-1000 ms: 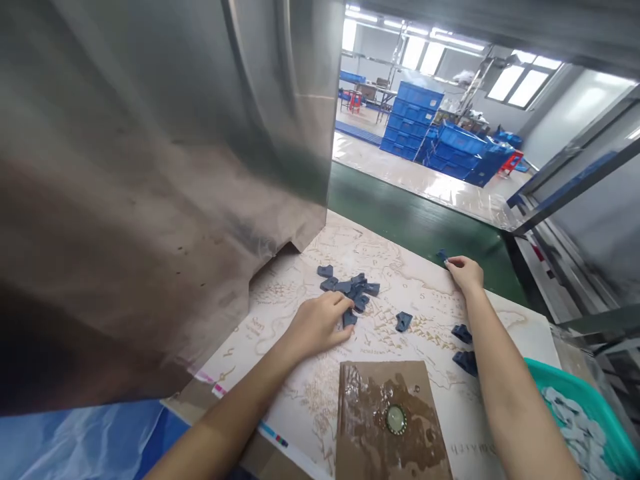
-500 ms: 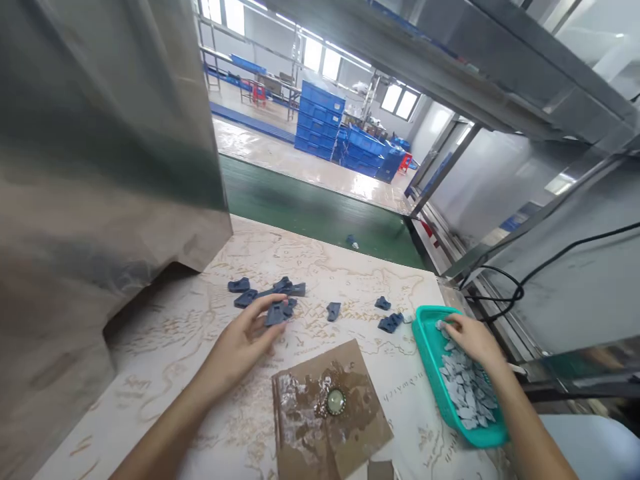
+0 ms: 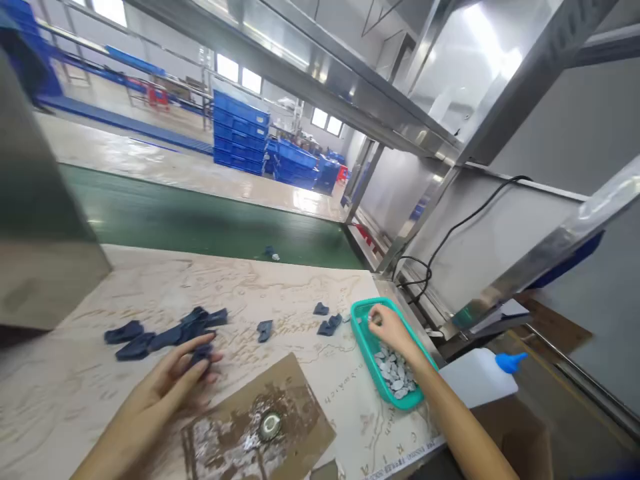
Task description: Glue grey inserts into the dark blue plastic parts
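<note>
Since the last frame, the left hand point(image 3: 167, 387) has closed on a blue piece point(image 3: 201, 355). At its two o'clock, the right hand point(image 3: 390, 328), fingertips bunched together, dips into a teal tray point(image 3: 363, 337) of gray chips point(image 3: 395, 373).

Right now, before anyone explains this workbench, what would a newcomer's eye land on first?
The teal tray toward the bench's right end stands out, heaped with pale grey pieces, the right hand dipping into it. Left of it, dark blue pieces lie scattered on the map-printed bench top beside the left hand. Far beyond, stacked blue crates draw the eye.
</note>
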The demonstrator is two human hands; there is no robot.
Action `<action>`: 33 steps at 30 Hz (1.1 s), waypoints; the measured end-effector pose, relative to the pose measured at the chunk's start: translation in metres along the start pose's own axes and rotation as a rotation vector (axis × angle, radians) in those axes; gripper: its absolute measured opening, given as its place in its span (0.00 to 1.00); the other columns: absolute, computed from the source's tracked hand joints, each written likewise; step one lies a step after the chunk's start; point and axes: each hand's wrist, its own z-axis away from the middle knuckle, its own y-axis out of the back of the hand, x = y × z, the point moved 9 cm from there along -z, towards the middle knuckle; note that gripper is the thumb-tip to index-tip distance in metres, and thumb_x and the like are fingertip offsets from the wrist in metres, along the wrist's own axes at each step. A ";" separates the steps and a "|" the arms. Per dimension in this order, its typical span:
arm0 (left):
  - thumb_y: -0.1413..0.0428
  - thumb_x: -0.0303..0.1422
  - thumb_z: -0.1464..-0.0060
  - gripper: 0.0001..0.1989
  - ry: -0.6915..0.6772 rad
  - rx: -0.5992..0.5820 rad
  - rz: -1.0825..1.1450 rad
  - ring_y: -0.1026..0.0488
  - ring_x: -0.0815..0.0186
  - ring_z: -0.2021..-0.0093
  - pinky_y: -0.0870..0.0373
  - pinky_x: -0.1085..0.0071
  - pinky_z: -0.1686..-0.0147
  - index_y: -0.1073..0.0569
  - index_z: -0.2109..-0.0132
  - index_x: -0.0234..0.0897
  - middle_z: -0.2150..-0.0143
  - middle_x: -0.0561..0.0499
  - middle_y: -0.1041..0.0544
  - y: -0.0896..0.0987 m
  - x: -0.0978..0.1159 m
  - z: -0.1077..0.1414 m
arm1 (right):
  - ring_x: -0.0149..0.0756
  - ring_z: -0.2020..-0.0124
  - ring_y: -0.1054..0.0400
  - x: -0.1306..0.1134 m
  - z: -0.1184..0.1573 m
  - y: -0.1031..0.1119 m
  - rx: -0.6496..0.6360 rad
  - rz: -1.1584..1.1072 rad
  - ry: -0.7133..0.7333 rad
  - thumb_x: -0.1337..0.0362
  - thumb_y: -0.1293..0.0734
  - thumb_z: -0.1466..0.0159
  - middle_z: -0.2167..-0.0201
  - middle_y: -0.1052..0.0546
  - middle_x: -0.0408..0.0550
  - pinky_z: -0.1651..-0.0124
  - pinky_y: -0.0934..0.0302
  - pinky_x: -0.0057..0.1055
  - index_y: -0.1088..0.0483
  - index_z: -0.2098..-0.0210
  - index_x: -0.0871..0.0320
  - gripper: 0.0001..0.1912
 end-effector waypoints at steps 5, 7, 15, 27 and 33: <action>0.34 0.51 0.79 0.36 0.032 0.056 0.062 0.23 0.57 0.67 0.25 0.67 0.72 0.29 0.60 0.37 0.64 0.45 0.22 0.000 0.014 0.001 | 0.35 0.68 0.27 -0.033 0.027 -0.001 -0.055 -0.387 0.128 0.53 0.39 0.38 0.70 0.25 0.47 0.62 0.30 0.34 0.31 0.55 0.61 0.20; 0.35 0.52 0.78 0.35 0.002 0.052 0.037 0.23 0.58 0.68 0.25 0.65 0.71 0.29 0.61 0.35 0.67 0.46 0.22 -0.001 0.015 -0.002 | 0.35 0.69 0.27 -0.052 0.041 -0.007 -0.140 -0.547 0.161 0.49 0.37 0.40 0.71 0.24 0.48 0.64 0.30 0.33 0.29 0.55 0.59 0.22; 0.34 0.51 0.72 0.32 -0.042 -0.009 0.073 0.22 0.56 0.66 0.24 0.63 0.67 0.29 0.62 0.34 0.72 0.48 0.22 -0.002 0.018 0.001 | 0.29 0.78 0.29 -0.109 0.072 -0.026 -0.304 -1.032 0.251 0.53 0.26 0.48 0.75 0.24 0.44 0.75 0.33 0.25 0.26 0.71 0.56 0.13; 0.37 0.37 0.60 0.14 -0.242 -0.188 -0.020 0.24 0.63 0.63 0.24 0.68 0.63 0.26 0.65 0.35 0.61 0.47 0.24 -0.015 0.037 0.008 | 0.33 0.75 0.27 -0.130 0.089 -0.065 -0.258 -0.470 0.455 0.62 0.33 0.41 0.70 0.20 0.48 0.70 0.30 0.27 0.25 0.63 0.57 0.08; 0.41 0.31 0.59 0.11 -0.281 -0.290 -0.044 0.24 0.64 0.62 0.25 0.71 0.66 0.25 0.64 0.35 0.59 0.45 0.23 -0.025 0.040 0.014 | 0.35 0.67 0.25 -0.152 0.110 -0.073 -0.132 -0.389 0.823 0.67 0.38 0.36 0.68 0.21 0.52 0.67 0.30 0.26 0.28 0.63 0.58 0.07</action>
